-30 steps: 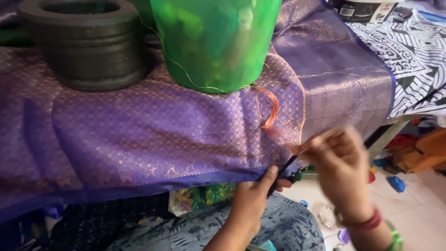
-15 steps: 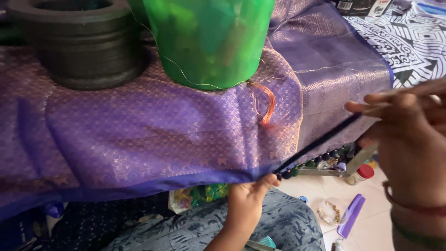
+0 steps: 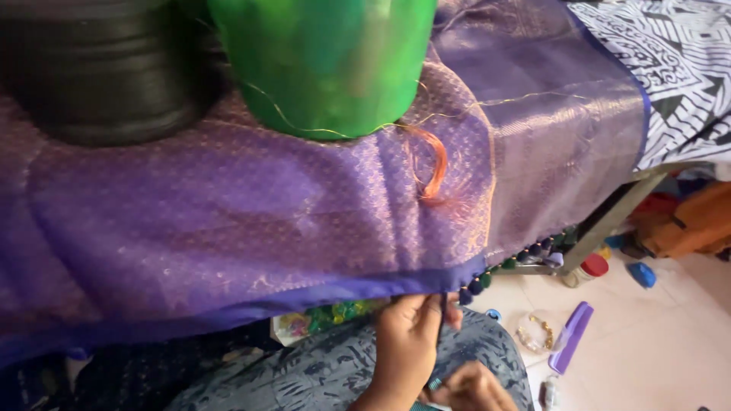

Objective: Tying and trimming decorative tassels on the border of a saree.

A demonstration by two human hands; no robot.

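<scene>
Dropped from the right edge of the frame, the right hand (image 3: 472, 388) now sits low at bottom centre, fingers curled; what they hold I cannot tell. Left hand (image 3: 407, 335) reaches up, fingers pinched on the purple cloth (image 3: 251, 221) hem beside dark beads (image 3: 476, 285). Green tub (image 3: 327, 61) and black mortar (image 3: 99, 68) weigh the cloth on the worktop.

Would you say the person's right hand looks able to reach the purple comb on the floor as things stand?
Probably yes. The right hand sits low over the lap, the purple comb lies on open floor just beside it, and nothing stands between them. The left hand holds the purple cloth's edge.
</scene>
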